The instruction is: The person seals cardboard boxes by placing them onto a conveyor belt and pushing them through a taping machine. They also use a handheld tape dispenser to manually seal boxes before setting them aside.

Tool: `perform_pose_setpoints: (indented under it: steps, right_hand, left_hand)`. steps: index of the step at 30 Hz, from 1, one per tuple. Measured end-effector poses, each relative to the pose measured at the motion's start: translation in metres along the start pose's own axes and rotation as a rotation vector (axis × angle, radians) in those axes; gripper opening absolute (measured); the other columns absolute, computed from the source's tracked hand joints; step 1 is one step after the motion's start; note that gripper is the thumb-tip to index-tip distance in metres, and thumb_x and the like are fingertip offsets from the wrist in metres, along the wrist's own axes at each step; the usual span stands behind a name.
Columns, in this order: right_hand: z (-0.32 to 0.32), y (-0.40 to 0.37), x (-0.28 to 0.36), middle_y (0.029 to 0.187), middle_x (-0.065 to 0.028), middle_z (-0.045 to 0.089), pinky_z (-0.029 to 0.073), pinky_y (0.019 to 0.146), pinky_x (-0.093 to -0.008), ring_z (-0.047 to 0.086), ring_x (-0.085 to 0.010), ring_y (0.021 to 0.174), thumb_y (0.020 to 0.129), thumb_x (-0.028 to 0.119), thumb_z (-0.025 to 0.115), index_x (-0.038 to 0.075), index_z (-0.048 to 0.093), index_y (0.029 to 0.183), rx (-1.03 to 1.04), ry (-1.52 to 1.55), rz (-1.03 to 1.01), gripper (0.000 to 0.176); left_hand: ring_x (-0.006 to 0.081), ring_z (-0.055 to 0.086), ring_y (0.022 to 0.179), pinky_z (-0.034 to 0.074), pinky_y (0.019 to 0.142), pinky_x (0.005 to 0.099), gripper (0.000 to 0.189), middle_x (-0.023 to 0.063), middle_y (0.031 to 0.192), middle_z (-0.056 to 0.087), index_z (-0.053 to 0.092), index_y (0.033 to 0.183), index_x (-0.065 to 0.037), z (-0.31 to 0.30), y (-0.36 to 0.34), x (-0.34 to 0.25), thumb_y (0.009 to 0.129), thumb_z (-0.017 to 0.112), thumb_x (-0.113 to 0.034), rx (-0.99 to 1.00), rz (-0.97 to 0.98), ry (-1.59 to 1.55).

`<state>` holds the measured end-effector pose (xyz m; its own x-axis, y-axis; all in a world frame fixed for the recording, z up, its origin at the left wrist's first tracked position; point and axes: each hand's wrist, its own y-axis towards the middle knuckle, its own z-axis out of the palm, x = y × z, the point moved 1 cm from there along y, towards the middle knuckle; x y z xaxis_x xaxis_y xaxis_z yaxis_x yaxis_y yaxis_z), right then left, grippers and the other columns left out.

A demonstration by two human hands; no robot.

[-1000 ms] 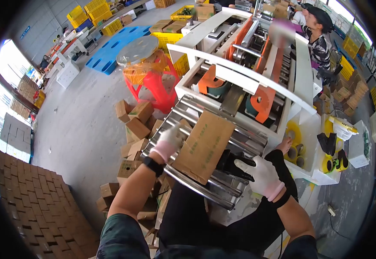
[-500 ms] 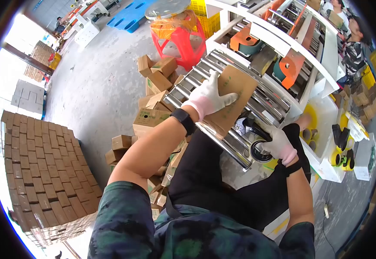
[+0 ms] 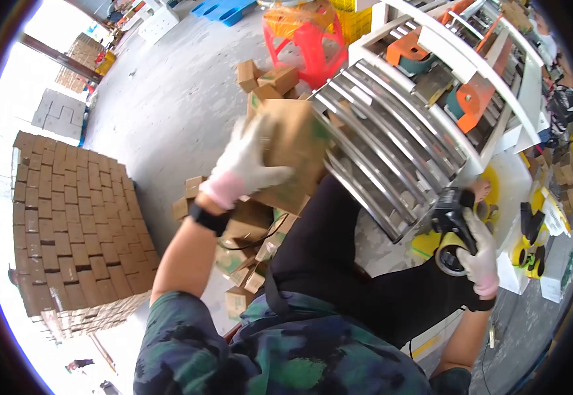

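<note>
Off the left end of the rollers (image 3: 391, 148), above the floor cartons (image 3: 270, 78), the box (image 3: 298, 146) hangs clear, its long axis tilted near upright. The left hand (image 3: 247, 164) grips its left face (blurred). Half a second ago it pressed the box flat on the rollers. The right hand (image 3: 480, 260), well apart at right, is closed around a tape gun (image 3: 449, 227).

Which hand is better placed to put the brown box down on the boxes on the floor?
Probably the left hand: it grips the cardboard box, close to the floor boxes. The right hand holds a tape dispenser, on the other side of the rollers.
</note>
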<state>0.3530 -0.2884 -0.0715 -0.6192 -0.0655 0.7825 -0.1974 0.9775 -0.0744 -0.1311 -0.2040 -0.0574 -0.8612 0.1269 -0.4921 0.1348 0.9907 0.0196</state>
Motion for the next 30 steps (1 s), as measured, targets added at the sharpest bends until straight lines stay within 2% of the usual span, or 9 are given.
perform_pose_setpoints:
  steps: [2, 3, 6, 10, 13, 21, 24, 29, 30]
  right_hand:
    - [-0.004, -0.008, -0.007, 0.136, -0.0156, 0.055, 0.034, 0.109, -0.0298, 0.05, -0.0231, 0.128, 0.065, -0.007, 0.05, -0.003, 0.048, 0.139, 0.01, 0.088, 0.004, 0.075]
    - [-0.001, -0.01, -0.009, 0.138, -0.0153, 0.054, 0.033, 0.11, -0.0298, 0.049, -0.0228, 0.129, 0.064, -0.007, 0.05, -0.003, 0.048, 0.14, -0.012, 0.098, 0.024, 0.075]
    - [0.005, -0.008, -0.009, 0.145, -0.0149, 0.049, 0.029, 0.113, -0.031, 0.044, -0.0217, 0.135, 0.064, -0.008, 0.048, -0.003, 0.046, 0.142, -0.016, 0.093, 0.025, 0.078]
    - [0.011, -0.007, -0.007, 0.144, -0.016, 0.049, 0.027, 0.115, -0.0329, 0.044, -0.0242, 0.135, 0.064, -0.006, 0.05, -0.003, 0.046, 0.142, 0.045, 0.035, 0.011, 0.078]
    - [0.009, -0.01, -0.005, 0.147, -0.0172, 0.045, 0.025, 0.116, -0.0355, 0.04, -0.0275, 0.138, 0.068, 0.003, 0.055, -0.002, 0.044, 0.143, 0.079, -0.099, -0.041, 0.076]
    - [0.009, -0.039, -0.036, 0.148, -0.0168, 0.044, 0.028, 0.115, -0.0352, 0.039, -0.0268, 0.139, 0.075, 0.013, 0.063, -0.004, 0.041, 0.145, 0.074, 0.072, 0.114, 0.075]
    - [0.018, -0.035, -0.034, 0.149, -0.016, 0.043, 0.028, 0.115, -0.035, 0.039, -0.0254, 0.139, 0.075, 0.012, 0.064, -0.005, 0.04, 0.144, 0.066, 0.171, 0.133, 0.075]
    - [0.025, -0.033, -0.03, 0.149, -0.0161, 0.043, 0.029, 0.115, -0.0344, 0.041, -0.0244, 0.137, 0.075, 0.008, 0.06, -0.005, 0.04, 0.145, 0.068, 0.104, 0.112, 0.074]
    - [0.025, -0.032, -0.031, 0.149, -0.0161, 0.043, 0.029, 0.114, -0.034, 0.041, -0.0241, 0.136, 0.075, 0.007, 0.059, -0.005, 0.039, 0.145, 0.063, 0.11, 0.107, 0.074]
  left_hand:
    - [0.0455, 0.033, 0.138, 0.036, 0.111, 0.0448, 0.108, 0.0335, 0.152, 0.023, 0.029, 0.149, -0.002, -0.035, -0.039, 0.04, 0.065, 0.082, -0.045, 0.024, -0.188, 0.324]
    - [0.0425, 0.032, 0.14, 0.034, 0.113, 0.0435, 0.107, 0.029, 0.155, 0.02, 0.028, 0.15, -0.004, -0.045, -0.057, 0.068, 0.068, 0.079, -0.049, 0.073, -0.47, 0.373]
    - [0.039, 0.037, 0.138, 0.034, 0.113, 0.0407, 0.094, 0.0227, 0.157, 0.023, 0.031, 0.15, -0.006, -0.062, -0.105, 0.132, 0.079, 0.069, -0.055, 0.16, -0.619, 0.735]
    - [0.0346, 0.046, 0.132, 0.04, 0.107, 0.0445, 0.084, 0.0204, 0.139, 0.049, 0.046, 0.138, -0.004, -0.03, -0.139, 0.106, 0.081, 0.063, -0.064, 0.529, -0.745, 0.403]
    - [0.034, 0.039, 0.139, 0.036, 0.111, 0.0442, 0.112, 0.0221, 0.152, 0.035, 0.03, 0.15, -0.006, 0.053, -0.217, 0.145, 0.073, 0.057, -0.081, 0.829, -0.951, 0.408]
    - [0.0335, 0.042, 0.137, 0.038, 0.108, 0.0424, 0.1, 0.02, 0.154, 0.033, 0.035, 0.15, -0.008, 0.159, -0.39, 0.162, 0.077, 0.064, -0.069, 1.277, -1.078, -0.166]
    - [0.0374, 0.062, 0.115, 0.045, 0.102, 0.0428, 0.071, 0.0174, 0.149, 0.044, 0.046, 0.144, -0.009, 0.168, -0.39, 0.154, 0.091, 0.056, -0.056, 1.228, -1.407, -0.522]
    - [0.0309, 0.068, 0.103, 0.052, 0.09, 0.0453, 0.059, 0.0151, 0.138, 0.056, 0.054, 0.136, -0.006, 0.224, -0.414, 0.192, 0.093, 0.055, -0.047, 1.376, -1.224, -0.362]
    - [0.0288, 0.068, 0.098, 0.053, 0.086, 0.0436, 0.052, 0.0143, 0.13, 0.06, 0.056, 0.133, -0.006, 0.233, -0.416, 0.204, 0.094, 0.055, -0.041, 1.244, -0.886, -0.261]
